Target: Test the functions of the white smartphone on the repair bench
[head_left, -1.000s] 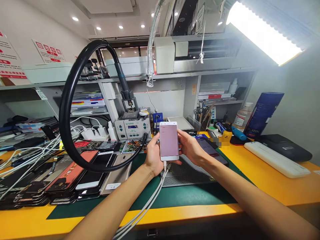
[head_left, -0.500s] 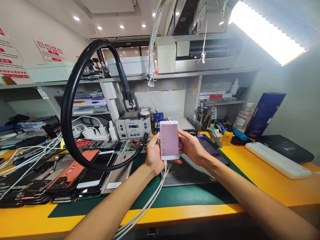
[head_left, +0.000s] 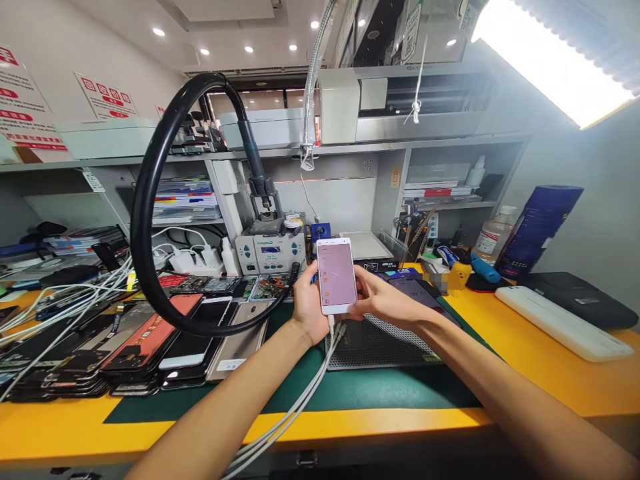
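A white smartphone (head_left: 337, 275) with a lit pinkish screen is held up in front of me, over the dark perforated mat. My left hand (head_left: 309, 308) wraps its left side and lower back, closed on it. On the right edge, my right hand (head_left: 376, 293) also grips the phone, its thumb at the lower right corner and its other fingers partly hidden behind. A white charging cable (head_left: 331, 325) is plugged into the phone's bottom and runs down with other white cables past the desk edge.
Left of the green mat (head_left: 370, 393) lie stacked phones and screens (head_left: 155, 340). A black hose (head_left: 145, 200) loops above them from a hot-air station (head_left: 273, 250). Another dark phone (head_left: 420, 297) lies at right, near a white bar-shaped case (head_left: 563, 323) and a clear bottle (head_left: 495, 233).
My right thumb has moved from the phone's right side down to its lower right corner. The phone has tilted slightly, and the whole view has shifted a little.
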A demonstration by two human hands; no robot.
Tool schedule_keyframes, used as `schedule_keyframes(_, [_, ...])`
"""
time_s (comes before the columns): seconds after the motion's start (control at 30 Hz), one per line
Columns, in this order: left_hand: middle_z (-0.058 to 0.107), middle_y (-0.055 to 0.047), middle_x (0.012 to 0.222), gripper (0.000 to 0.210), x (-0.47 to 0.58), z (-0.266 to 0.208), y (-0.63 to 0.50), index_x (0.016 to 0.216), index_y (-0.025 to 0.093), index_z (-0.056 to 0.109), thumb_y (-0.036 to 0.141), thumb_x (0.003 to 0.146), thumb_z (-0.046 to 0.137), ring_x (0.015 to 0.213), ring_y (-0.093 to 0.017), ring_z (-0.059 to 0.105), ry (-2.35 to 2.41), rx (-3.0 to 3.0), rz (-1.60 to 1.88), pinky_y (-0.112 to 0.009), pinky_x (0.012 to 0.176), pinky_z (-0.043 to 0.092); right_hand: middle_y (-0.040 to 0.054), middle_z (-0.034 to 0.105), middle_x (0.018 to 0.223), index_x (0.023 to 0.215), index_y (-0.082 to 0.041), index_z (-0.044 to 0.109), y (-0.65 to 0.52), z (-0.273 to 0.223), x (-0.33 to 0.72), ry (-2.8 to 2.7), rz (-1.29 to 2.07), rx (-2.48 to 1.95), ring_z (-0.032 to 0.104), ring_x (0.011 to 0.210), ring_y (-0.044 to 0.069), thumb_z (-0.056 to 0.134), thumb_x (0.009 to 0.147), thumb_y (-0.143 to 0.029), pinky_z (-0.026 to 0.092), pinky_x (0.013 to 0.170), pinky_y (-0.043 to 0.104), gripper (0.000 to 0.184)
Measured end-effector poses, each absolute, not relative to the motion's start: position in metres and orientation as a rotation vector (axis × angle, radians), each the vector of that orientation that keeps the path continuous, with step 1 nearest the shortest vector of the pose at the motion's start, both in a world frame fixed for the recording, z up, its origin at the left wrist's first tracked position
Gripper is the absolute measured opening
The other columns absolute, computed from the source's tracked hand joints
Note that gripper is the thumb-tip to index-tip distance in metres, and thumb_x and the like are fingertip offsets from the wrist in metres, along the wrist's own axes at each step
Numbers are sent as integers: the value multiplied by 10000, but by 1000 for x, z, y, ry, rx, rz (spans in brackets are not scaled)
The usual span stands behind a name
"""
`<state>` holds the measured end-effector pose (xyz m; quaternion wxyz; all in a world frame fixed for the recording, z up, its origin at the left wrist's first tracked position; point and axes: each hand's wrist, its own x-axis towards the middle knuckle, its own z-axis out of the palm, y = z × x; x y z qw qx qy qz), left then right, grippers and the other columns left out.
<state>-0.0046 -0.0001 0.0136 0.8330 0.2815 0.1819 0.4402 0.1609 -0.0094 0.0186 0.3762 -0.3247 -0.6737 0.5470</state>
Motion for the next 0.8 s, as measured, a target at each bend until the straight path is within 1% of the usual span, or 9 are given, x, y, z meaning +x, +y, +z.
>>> schedule_keyframes(0.07, [748, -170, 968, 632, -5, 13, 0, 1274, 101, 662, 568, 988, 345, 810, -303, 734, 376, 600, 930, -453, 694, 613, -27, 588, 847, 1270, -221, 492, -10, 20, 160, -1734, 1412, -820, 476, 646, 131, 594, 651, -52, 374, 565, 274, 650])
schedule_keyframes(0.27, [746, -171, 972, 633, -4, 14, 0, 1265, 99, 665, 573, 989, 349, 797, -296, 733, 402, 607, 949, -449, 680, 619, -22, 604, 869, 1279, -217, 479, -11, 22, 160, -1723, 1438, -811, 501, 644, 124, 603, 651, -48, 382, 562, 267, 662])
schedule_keyframes(0.4, [741, -184, 974, 655, -4, 14, -1, 1240, 85, 675, 574, 995, 314, 780, -295, 731, 394, 632, 944, -452, 659, 622, -27, 604, 839, 1221, -206, 498, -12, 24, 158, -1710, 1425, -818, 504, 602, 117, 608, 675, -81, 398, 557, 276, 571])
schedule_keyframes(0.53, [743, -183, 970, 639, -4, 16, -3, 1210, 89, 688, 567, 997, 320, 759, -291, 729, 396, 666, 945, -453, 627, 625, -23, 599, 821, 1159, -193, 512, -15, 27, 155, -1692, 1401, -842, 510, 598, 124, 609, 688, -116, 408, 536, 280, 487])
schedule_keyframes(0.8, [744, -181, 966, 645, -3, 14, -3, 1217, 79, 688, 560, 1005, 313, 783, -287, 728, 375, 663, 943, -447, 659, 628, -19, 568, 855, 1206, -190, 527, -18, 31, 153, -1666, 1348, -911, 502, 609, 124, 617, 679, -145, 411, 512, 282, 537])
